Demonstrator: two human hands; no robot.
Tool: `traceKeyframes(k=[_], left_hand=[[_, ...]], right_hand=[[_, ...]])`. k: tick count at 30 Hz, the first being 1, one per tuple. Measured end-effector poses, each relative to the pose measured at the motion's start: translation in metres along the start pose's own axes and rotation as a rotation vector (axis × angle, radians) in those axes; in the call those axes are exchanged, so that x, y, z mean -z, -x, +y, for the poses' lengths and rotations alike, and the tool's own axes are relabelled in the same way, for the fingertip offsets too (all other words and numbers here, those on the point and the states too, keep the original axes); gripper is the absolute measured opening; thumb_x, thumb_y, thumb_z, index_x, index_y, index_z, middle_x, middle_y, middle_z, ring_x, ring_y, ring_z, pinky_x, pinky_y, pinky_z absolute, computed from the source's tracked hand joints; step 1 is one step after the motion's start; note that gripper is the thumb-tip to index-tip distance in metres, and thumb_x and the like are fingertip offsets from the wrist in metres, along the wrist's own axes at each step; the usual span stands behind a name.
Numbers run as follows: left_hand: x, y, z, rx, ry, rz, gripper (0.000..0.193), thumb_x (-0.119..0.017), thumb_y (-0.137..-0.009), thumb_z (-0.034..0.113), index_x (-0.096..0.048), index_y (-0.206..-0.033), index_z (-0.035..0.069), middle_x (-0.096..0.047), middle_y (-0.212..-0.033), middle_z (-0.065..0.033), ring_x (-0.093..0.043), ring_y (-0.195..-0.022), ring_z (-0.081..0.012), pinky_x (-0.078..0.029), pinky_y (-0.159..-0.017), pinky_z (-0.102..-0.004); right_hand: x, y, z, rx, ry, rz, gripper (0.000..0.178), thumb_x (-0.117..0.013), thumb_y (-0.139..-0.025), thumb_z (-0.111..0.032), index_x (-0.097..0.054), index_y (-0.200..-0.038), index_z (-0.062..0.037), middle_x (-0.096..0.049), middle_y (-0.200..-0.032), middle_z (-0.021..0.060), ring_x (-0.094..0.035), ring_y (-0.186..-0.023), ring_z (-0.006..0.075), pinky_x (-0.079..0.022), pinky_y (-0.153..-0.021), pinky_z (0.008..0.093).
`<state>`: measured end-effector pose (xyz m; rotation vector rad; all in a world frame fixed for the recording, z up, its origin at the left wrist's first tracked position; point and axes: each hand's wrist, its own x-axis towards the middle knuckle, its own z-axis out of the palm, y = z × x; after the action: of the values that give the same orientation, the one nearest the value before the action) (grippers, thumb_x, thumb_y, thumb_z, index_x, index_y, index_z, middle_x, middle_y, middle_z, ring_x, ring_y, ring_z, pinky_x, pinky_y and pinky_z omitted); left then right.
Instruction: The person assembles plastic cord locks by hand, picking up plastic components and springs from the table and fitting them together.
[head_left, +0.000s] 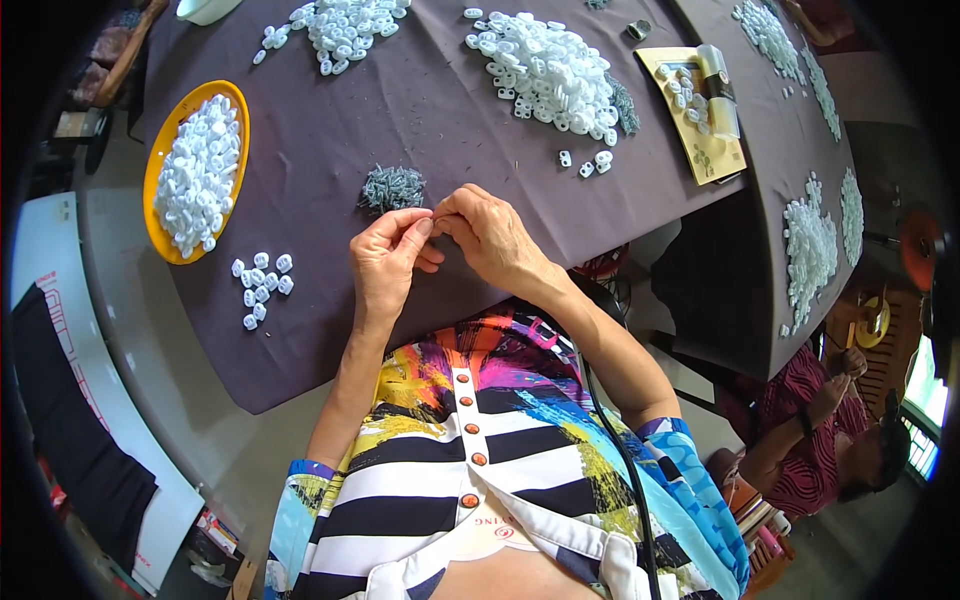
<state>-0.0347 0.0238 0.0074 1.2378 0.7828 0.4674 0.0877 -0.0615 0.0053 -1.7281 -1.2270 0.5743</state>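
Over the near part of the dark tablecloth, my left hand (392,250) and my right hand (485,230) meet, fingertips pinched together. Whatever they hold between them is too small and covered by the fingers to name. Just beyond my left hand lies a small heap of grey metal-looking pieces, like tiny screws or pins (392,188). To the left are several loose white plastic pieces with two holes (262,284). An oval orange dish (152,190) farther left is heaped with more white pieces (200,175).
Larger piles of white pieces (545,70) (350,25) lie at the far side. A yellow card (708,165) with a clear cylindrical container (722,118) rests at the right. More piles (808,245) cover a second table section, where another person (810,430) sits. The table edge (330,385) curves in front of me.
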Motion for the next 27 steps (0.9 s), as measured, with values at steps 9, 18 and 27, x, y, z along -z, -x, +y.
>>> traceKeyframes(k=[9,18,27], left_hand=[[-0.005,0.000,-0.002,-0.047,-0.015,-0.016,0.006,-0.053,-0.084,0.003,-0.058,-0.081,0.000,-0.059,-0.068,-0.0038,-0.057,-0.051,-0.0093,-0.048,-0.043,-0.0204],[-0.001,-0.008,-0.001,0.228,0.179,0.081,0.010,-0.051,-0.082,0.011,-0.057,-0.082,0.003,-0.056,-0.062,-0.0034,-0.050,-0.041,-0.0089,-0.044,-0.037,-0.0208],[-0.004,-0.007,0.000,0.246,0.075,0.027,0.012,-0.051,-0.083,0.014,-0.055,-0.077,0.004,-0.049,-0.054,-0.0001,-0.038,-0.035,-0.0065,-0.030,-0.031,-0.0195]], right_hand=[[-0.004,0.000,-0.001,-0.033,-0.014,0.061,0.005,-0.052,-0.079,-0.005,-0.051,-0.081,-0.0008,-0.053,-0.077,0.0133,-0.054,-0.072,0.0296,-0.044,-0.061,0.0358],[-0.010,0.002,0.001,0.127,0.110,0.035,0.010,-0.052,-0.079,-0.002,-0.046,-0.086,-0.0029,-0.046,-0.081,0.0125,-0.052,-0.072,0.0304,-0.043,-0.060,0.0364],[-0.004,0.005,0.001,0.123,0.204,0.008,0.012,-0.053,-0.078,-0.001,-0.046,-0.087,-0.0035,-0.046,-0.081,0.0118,-0.053,-0.069,0.0293,-0.043,-0.057,0.0361]])
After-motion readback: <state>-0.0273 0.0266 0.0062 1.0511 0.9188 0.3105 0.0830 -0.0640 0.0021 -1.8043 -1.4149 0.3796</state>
